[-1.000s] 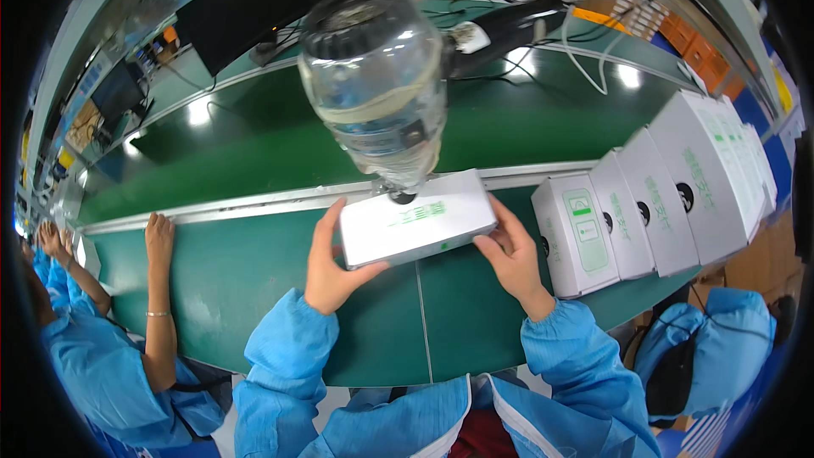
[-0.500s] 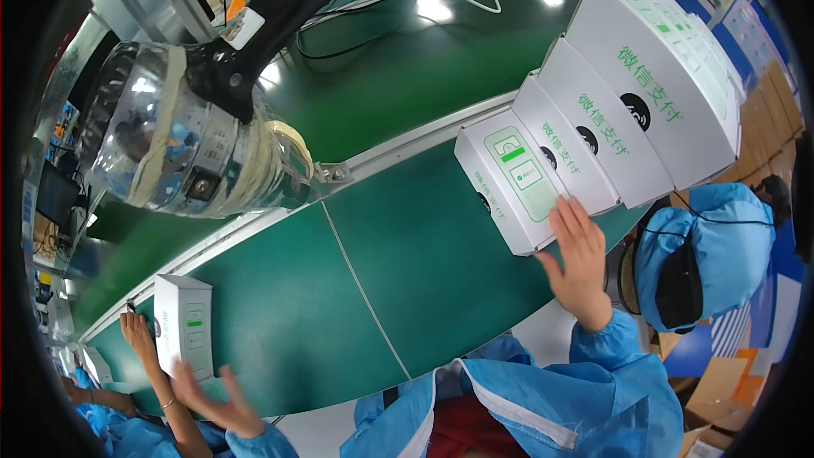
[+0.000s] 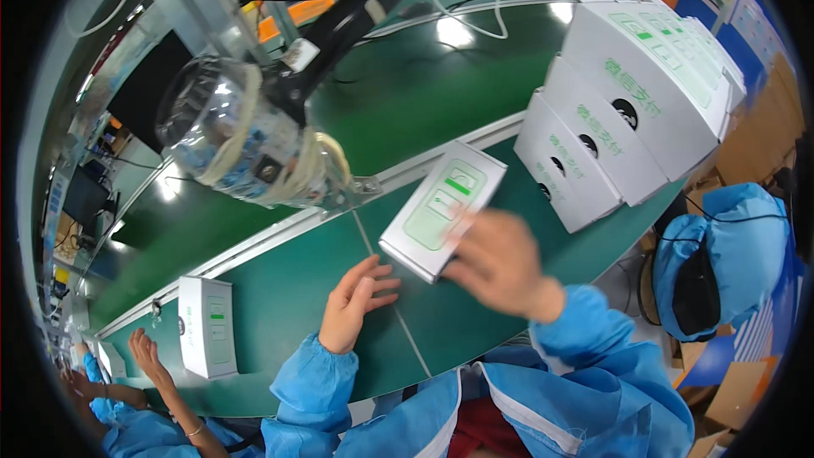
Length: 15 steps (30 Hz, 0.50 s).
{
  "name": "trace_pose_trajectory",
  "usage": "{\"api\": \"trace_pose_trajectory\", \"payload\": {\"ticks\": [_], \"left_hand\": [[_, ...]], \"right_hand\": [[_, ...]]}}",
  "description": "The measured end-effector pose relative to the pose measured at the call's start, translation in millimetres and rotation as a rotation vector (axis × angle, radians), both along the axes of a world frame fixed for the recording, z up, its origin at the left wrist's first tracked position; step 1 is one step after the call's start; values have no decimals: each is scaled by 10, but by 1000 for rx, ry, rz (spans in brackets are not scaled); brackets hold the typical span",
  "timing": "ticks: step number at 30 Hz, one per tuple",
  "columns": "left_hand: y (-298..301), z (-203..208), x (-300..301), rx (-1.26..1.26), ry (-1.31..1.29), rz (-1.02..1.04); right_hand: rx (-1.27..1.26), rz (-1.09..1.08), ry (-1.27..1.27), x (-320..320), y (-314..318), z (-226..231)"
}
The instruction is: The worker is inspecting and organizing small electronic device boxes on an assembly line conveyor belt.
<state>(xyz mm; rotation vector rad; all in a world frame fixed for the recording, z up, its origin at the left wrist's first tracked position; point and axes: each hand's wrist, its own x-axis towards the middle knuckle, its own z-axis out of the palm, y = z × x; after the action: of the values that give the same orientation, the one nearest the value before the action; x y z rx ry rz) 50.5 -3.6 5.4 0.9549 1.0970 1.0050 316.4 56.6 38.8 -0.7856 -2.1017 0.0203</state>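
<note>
White card with green print covers the box [image 3: 443,203], which lies ahead and left of the right hand [image 3: 500,265]. That hand appears to grip the box by its near right edge, though blur hides exactly how the fingers sit. Just beside the box's near end, the left hand [image 3: 354,301] is empty, fingers spread, over the green worktop [image 3: 288,322]. Ahead and right of the right hand, more white boxes [image 3: 570,161] lean together in a row. Ahead and left of the left hand hangs a clear plastic bottle [image 3: 233,131] wrapped with bands. Well left of it, a co-worker's hand [image 3: 149,358] is near another white box [image 3: 206,326].
</note>
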Motion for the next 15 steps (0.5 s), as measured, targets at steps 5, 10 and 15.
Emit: {"api": "trace_pose_trajectory", "payload": {"ticks": [5, 10, 15], "left_hand": [[-86, 90, 26, -84, -130, -109], [-209, 169, 125, 152, -44, -9], [-191, 145, -124, 506, 279, 322]], "right_hand": [[-698, -232, -20, 310, 970, 92], [-1016, 66, 314, 241, 809, 100], [-841, 356, 521, -115, 331, -297]]}}
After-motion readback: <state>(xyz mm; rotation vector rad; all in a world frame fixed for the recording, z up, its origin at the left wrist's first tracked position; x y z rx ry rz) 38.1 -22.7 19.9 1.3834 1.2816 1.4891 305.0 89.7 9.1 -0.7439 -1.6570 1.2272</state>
